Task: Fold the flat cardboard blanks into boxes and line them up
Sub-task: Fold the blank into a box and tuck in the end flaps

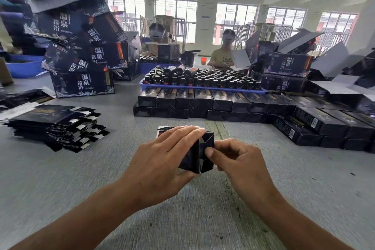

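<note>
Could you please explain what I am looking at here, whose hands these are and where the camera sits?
There is no machine: a person wears one camera on the head, looking down at their own hands. The left hand grips a small black cardboard box, while the right hand pinches its end flaps. On the grey table, a stack of flat black cardboard blanks lies to the left, and rows of finished black boxes stand ahead.
</note>
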The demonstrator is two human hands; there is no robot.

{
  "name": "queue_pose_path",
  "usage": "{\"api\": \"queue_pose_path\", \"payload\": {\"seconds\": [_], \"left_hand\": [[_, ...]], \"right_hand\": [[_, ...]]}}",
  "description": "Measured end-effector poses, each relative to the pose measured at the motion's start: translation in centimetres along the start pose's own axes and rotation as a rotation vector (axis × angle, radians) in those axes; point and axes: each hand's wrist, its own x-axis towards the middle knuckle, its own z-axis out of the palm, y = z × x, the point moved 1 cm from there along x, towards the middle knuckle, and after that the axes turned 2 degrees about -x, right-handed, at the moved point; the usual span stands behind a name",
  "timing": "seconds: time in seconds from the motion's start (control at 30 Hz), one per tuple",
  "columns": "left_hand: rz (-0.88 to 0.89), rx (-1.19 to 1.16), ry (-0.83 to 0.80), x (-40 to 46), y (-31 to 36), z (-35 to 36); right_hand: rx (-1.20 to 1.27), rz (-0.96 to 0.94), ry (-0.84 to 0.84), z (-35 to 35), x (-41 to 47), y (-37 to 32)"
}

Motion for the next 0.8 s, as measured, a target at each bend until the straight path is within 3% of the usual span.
{"api": "queue_pose_path", "payload": {"seconds": [0.27, 0.6, 0.8], "left_hand": [[-0.005, -0.001, -0.002, 0.2, 0.0, 0.0], [-0.005, -0.050, 0.007, 0.1, -0.2, -0.3], [0.040, 0.005, -0.013, 0.2, 0.1, -0.1]], "right_hand": [[-0.077, -0.024, 0.056, 0.2, -0.2, -0.1], [0.010, 0.048, -0.049, -0.8, 0.4, -0.1], [-0.234, -0.025, 0.035, 0.0, 0.1, 0.1]]}}
